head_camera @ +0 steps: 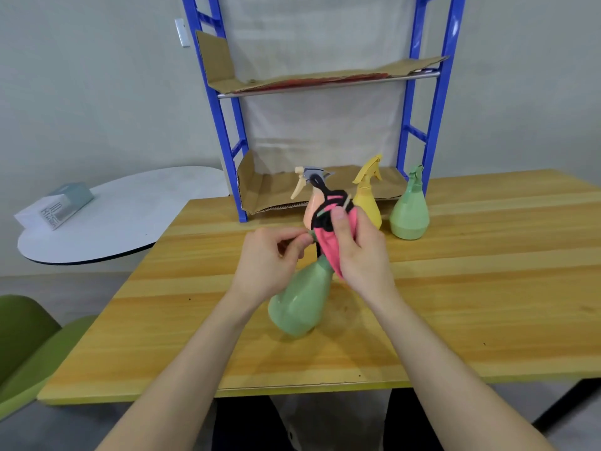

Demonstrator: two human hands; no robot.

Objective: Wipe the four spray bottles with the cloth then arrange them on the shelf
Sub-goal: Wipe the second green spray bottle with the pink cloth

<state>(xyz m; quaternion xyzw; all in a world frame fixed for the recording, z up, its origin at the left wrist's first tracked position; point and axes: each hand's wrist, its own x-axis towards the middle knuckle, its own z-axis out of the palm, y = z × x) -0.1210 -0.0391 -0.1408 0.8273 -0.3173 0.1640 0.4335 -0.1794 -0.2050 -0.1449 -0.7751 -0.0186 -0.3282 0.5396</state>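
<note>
The near green bottle [300,307] is tilted low over the bench [487,288], base toward the person. The left grip [270,255] pinches its head. The right grip [361,252] clasps the pink cloth [328,249] round the neck. The wipe should go best with the head held firm while the cloth is drawn down the turning body. Print on the pale box [61,206] is too blurred to read.
</note>
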